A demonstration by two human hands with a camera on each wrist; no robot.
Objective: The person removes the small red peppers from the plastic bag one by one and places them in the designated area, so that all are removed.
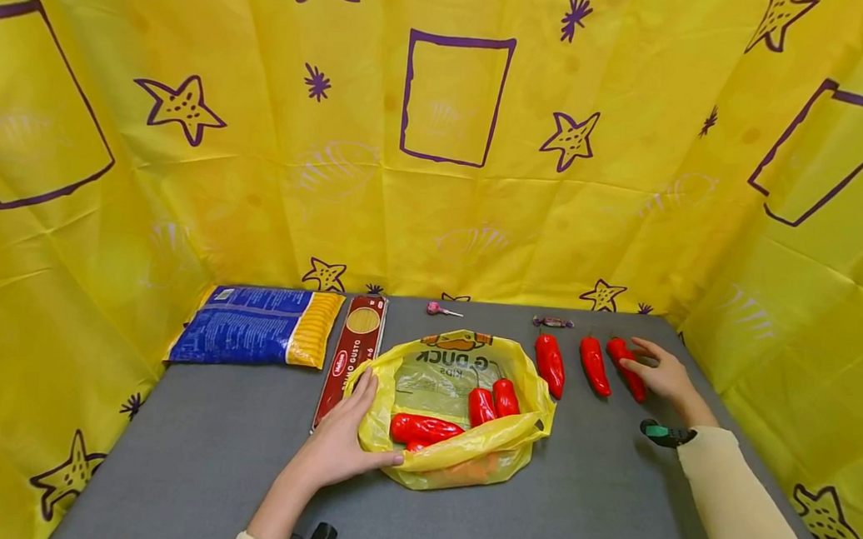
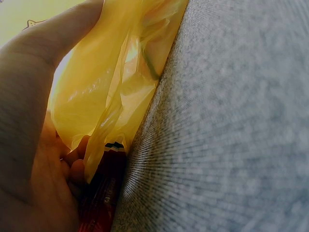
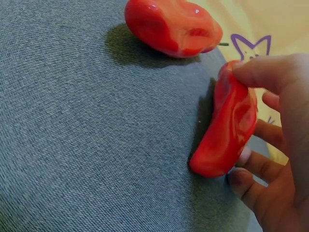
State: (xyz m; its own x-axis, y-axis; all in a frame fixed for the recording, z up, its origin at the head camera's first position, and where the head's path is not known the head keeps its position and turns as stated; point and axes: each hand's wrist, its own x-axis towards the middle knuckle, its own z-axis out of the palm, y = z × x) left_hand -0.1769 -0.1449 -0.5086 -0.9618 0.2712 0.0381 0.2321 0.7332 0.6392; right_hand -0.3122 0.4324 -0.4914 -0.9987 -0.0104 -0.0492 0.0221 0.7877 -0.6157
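Right of the yellow bag [image 1: 455, 463], the right hand [image 1: 663, 373] has its thumb and fingers curled around the outermost red pepper [image 1: 626, 367], glossy, long and a bit dented, lying on the grey table [image 1: 595, 515]. Two more peppers [image 1: 548, 364] lie between it and the bag. At the bag's left edge, the left hand [image 1: 340, 447] grips the crinkly plastic. Peppers sit inside; a spaghetti pack [image 1: 352, 356] lies just left.
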